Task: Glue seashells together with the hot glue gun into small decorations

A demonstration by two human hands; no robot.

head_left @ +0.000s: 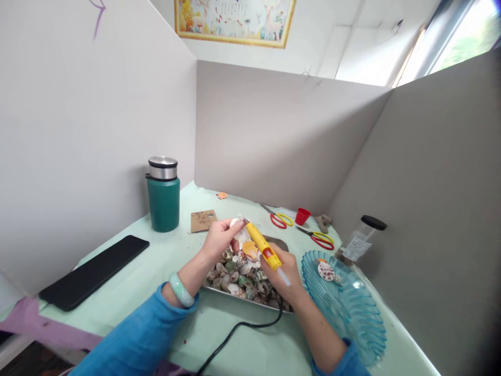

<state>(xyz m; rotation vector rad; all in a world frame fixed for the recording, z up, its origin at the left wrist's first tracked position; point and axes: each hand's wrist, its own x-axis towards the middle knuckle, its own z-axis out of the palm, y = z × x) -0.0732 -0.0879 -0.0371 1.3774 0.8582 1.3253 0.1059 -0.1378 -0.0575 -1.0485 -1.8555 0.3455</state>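
Note:
My right hand [282,271] is wrapped round a yellow hot glue gun [259,241], with a whitish glue stick [283,277] poking out of its back end and a black cord running down toward me. Its nozzle points up and left, close to the fingers of my left hand [219,237]. Those fingers pinch a small white piece that looks like a shell [236,223]; its far side is partly hidden. Below both hands lies a metal tray [250,303] full of small shells [235,277], with an orange scallop shell [250,249] among them.
A green tumbler [163,203] and a long black case [97,269] stand and lie at left. Scissors [315,237], more scissors [278,216] and a red cup [302,215] are behind the tray. At right are a blue glass plate [368,329] and a tilted jar [360,240]. Grey panels surround the table.

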